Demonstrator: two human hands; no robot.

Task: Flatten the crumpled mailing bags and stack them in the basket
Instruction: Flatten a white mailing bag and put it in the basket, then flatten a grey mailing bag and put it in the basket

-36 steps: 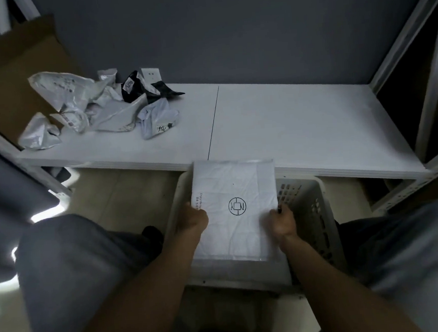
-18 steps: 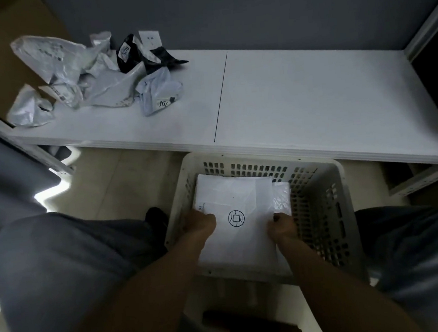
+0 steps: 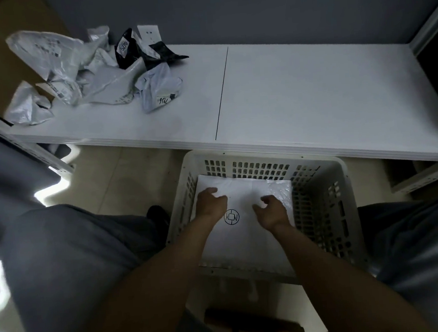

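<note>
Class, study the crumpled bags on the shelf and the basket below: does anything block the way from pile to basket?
Nothing visible does. Bare shelf top lies between the crumpled bags and the basket, whose top is open; flattened bags lie inside.

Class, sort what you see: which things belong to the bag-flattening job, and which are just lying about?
Job: flat bag, basket, crumpled bags, left hand, right hand, shelf.
Lying about: wall socket, cardboard.
</note>
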